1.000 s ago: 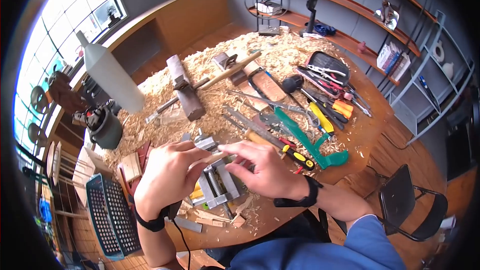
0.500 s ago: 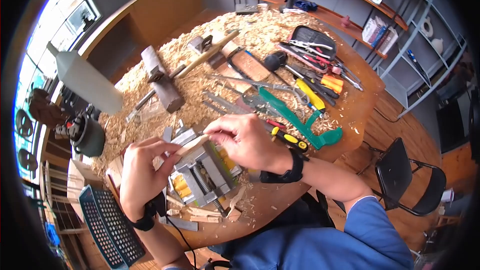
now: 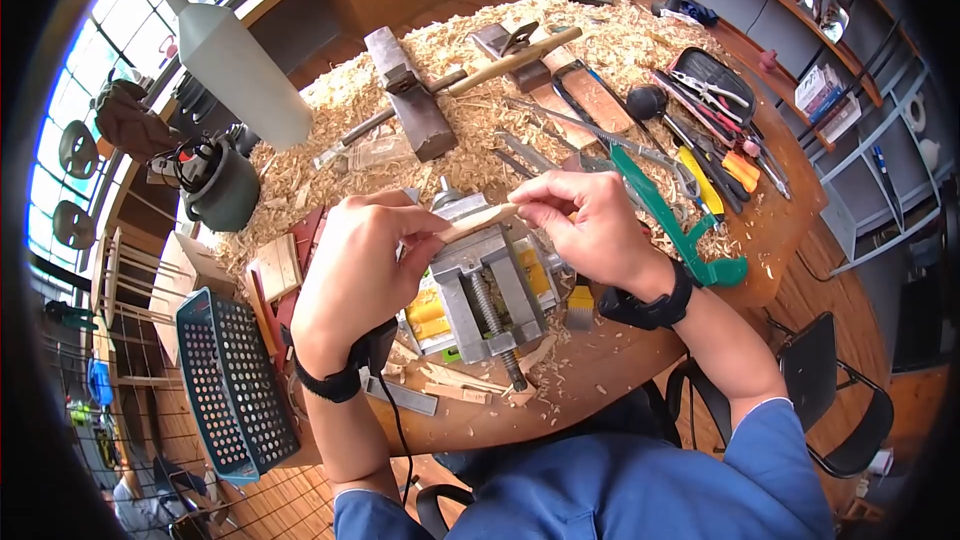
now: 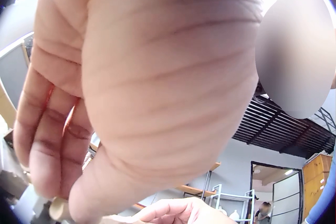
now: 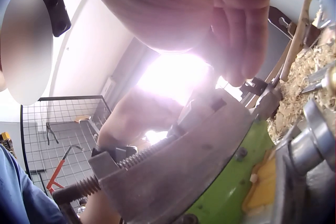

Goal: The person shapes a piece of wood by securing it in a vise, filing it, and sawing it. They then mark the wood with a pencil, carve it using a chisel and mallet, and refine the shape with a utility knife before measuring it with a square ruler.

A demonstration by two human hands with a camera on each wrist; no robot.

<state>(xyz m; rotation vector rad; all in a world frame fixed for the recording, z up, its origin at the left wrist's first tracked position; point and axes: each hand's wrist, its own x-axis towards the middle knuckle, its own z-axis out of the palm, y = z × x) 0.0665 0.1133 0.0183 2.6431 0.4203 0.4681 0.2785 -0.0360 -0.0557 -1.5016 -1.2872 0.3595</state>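
And here we are, both hands busy over the vise (image 3: 521, 302): the left hand (image 3: 362, 258) pinches the near-left end of a slim pale wood piece (image 3: 480, 224) between thumb and fingers, and the right hand (image 3: 600, 232) has its fingertips clamped on the other end. The wood piece sits mid-frame, above the upper end of the vise, rising a little toward the right; whether it touches the metal, I can't tell. A second back, the hands nearly hid it and the right fingers were spread more loosely; now a good length shows between them. Compared with half a second ago, the whole view has swung, so the vise and both hands appear further right, and the wood piece looks closer to level in the frame. The tall bottle (image 3: 245, 70) at upper left and the green saw (image 3: 655, 210) at right have slid across with everything else. Down in front of the vise, thin wood scraps (image 3: 458, 392) lie on the worktop (image 3: 590, 375), with shavings (image 3: 335, 100) heaped beyond, and the perforated basket (image 3: 235, 380) stands at lower left.
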